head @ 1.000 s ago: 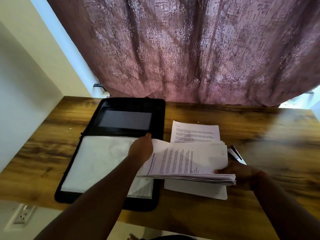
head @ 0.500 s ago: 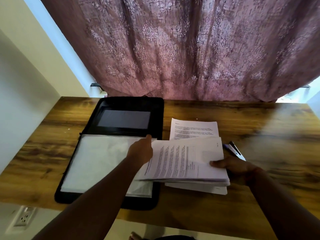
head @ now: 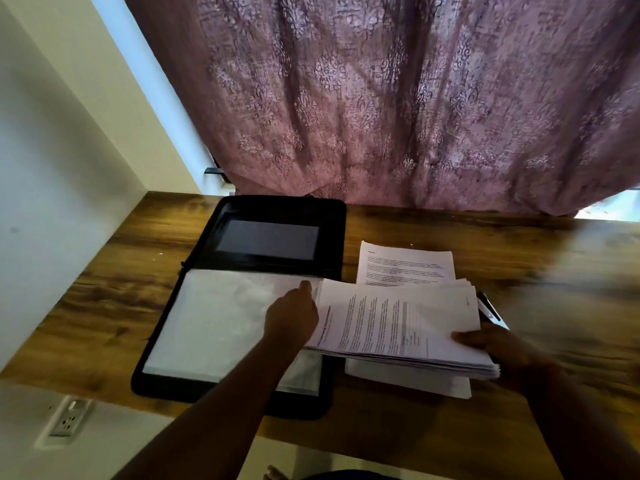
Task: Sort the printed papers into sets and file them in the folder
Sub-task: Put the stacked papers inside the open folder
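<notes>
A thick stack of printed papers [head: 398, 323] is held between both hands just above the wooden desk. My left hand [head: 292, 318] grips its left edge, over the right margin of the open black folder [head: 277, 206]. My right hand [head: 485, 344] holds the stack's right end, thumb on the top sheet. The folder lies open on the desk's left half, with clear plastic sleeves [head: 221, 320] on its near leaf. One printed sheet [head: 405, 261] lies flat behind the stack. Another white sheet [head: 408, 379] lies under it.
A pen [head: 488, 306] lies on the wooden desk [head: 450, 226] just right of the stack. A patterned mauve curtain [head: 381, 98] hangs behind the desk. A white wall [head: 52, 168] bounds the left side, with a power socket [head: 67, 417] below the desk edge.
The stack has been lowered and flattened toward the desk. My right hand's thumb has come onto the top sheet. The view has shifted slightly.
</notes>
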Demonstrator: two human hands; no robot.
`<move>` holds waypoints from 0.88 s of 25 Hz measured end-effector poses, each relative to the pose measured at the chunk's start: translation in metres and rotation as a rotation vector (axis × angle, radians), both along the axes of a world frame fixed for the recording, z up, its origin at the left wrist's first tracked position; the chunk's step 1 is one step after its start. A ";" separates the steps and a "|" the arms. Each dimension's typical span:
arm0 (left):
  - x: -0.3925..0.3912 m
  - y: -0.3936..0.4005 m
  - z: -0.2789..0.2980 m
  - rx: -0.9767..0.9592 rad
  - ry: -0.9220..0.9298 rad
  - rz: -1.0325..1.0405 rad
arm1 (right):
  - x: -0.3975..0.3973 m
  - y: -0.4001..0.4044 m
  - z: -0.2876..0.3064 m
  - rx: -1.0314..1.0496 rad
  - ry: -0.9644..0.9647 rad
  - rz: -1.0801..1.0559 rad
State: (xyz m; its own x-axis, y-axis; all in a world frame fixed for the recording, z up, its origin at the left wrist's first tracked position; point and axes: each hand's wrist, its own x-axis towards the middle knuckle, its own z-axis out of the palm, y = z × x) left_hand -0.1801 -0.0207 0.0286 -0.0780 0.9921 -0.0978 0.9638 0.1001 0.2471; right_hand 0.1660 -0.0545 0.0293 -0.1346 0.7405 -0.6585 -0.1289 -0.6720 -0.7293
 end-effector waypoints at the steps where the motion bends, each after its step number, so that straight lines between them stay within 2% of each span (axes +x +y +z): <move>1: 0.000 0.004 0.003 0.002 0.002 0.003 | -0.003 0.001 0.001 -0.002 0.012 0.009; 6: 0.002 0.026 0.012 0.033 -0.064 0.106 | -0.007 0.004 0.007 -0.007 0.002 0.090; 8: 0.005 0.028 0.013 0.017 -0.051 0.064 | -0.008 0.006 0.010 -0.035 -0.009 0.124; 14: 0.002 -0.008 0.010 -0.170 -0.036 -0.059 | -0.024 0.015 0.007 0.038 -0.005 0.001; 18: -0.010 -0.055 -0.004 -0.283 -0.044 -0.017 | -0.040 0.016 -0.006 0.159 -0.137 0.027; 22: -0.009 -0.077 -0.014 -0.238 -0.046 0.025 | -0.064 0.021 -0.007 0.237 -0.306 0.081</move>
